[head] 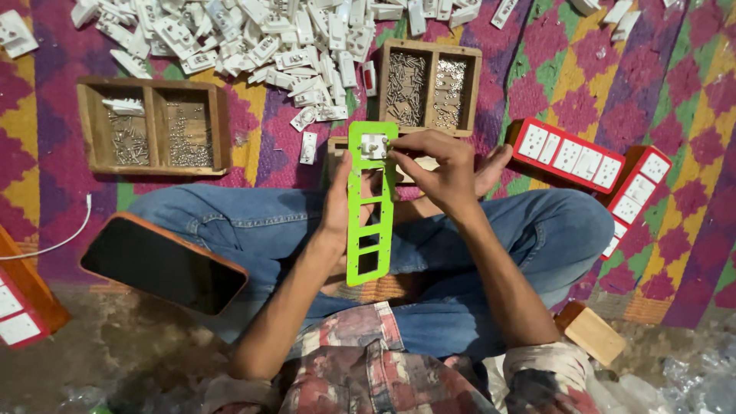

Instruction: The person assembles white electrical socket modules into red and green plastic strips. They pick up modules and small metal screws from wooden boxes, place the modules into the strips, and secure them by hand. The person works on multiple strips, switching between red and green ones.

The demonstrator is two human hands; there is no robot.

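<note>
**Fitting a white insert into a green frame**

Starting at the left edge, red-and-white switch plates (17, 314) sit partly cut off, with a white cable (54, 244) curling just above. A dark phone (162, 264) rests on the person's left knee, and beyond it a wooden screw tray (153, 126) lies on the patterned mat (583, 69), bare mat showing between tray and leg. White plastic parts (261, 38) crowd the top edge.

At centre, the left hand (337, 203) comes up from below, fingers wrapped behind the green frame (369, 207), holding it upright over the lap. The right hand (445, 172) reaches in from the right, fingertips pinching the white insert (373, 146) at the frame's top opening.

A second wooden tray (429, 88) lies just beyond. Rightward, finished red switch boards (571, 153) lie near the right knee; a wooden block (590, 333) sits by the thigh.
</note>
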